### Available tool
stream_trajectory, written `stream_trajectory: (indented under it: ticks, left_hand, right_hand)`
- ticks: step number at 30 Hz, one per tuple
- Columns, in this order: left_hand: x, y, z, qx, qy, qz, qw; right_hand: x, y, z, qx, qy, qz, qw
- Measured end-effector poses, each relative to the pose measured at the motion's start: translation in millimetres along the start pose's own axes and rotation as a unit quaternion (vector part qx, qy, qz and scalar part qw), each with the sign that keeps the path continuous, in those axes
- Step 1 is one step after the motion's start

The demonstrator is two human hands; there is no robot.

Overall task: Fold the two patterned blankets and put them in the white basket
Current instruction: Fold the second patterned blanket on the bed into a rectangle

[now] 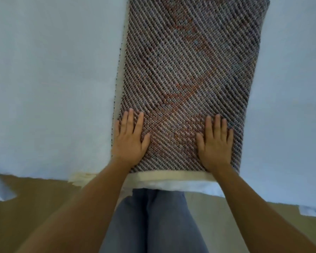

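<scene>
Pressing flat on the patterned blanket [186,73] — left hand [130,141] and right hand [214,143] are laid spread, fingers straight, near its front edge on the pale bed [44,79] — likely so the folded strip is smoothed.

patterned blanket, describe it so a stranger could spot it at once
A pale blue sheet covers the surface ahead. Down its middle lies a long folded strip, the patterned blanket, left hand and right hand flat on its near end. Only it has a dark diagonal weave with orange motifs.
</scene>
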State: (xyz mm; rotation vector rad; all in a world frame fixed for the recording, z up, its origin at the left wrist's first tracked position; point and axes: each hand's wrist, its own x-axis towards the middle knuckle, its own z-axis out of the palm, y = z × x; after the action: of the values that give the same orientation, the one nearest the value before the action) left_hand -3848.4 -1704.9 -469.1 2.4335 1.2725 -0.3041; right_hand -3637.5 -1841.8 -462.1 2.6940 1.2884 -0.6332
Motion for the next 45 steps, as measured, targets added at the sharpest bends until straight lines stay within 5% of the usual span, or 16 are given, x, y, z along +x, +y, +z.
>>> stream_trajectory:
  ticks: [8,18,26,32,42,45]
  left_hand:
    - [-12.9,-22.8,-18.9,0.029,-0.062,-0.06,0.996]
    - [128.2,47.1,-102.2,0.023,0.02,0.061,0.998]
    - [285.8,98.8,-140.3,0.102,-0.064,0.089,0.989]
    - [338.7,78.9,-145.5,0.17,-0.098,0.015,0.98]
    - [327.0,81.0,-156.6,0.228,0.006,0.045,0.973]
    - [307.4,78.2,-163.1,0.257,0.05,0.086,0.961]
  right_hand:
    - [-0.5,12.8,-17.4,-0.038,-0.068,0.035,0.996]
    - [98.5,-2.9,-107.6,0.093,0.115,-0.089,0.985]
    - [251.1,-2.2,-146.6,0.07,0.051,-0.147,0.985]
    - [314.5,6.7,-143.0,0.003,-0.077,-0.12,0.99]
    - [327.8,-6.6,-172.4,-0.08,-0.07,-0.029,0.994]
    - [306.4,-9.9,-170.6,-0.102,0.002,-0.099,0.99]
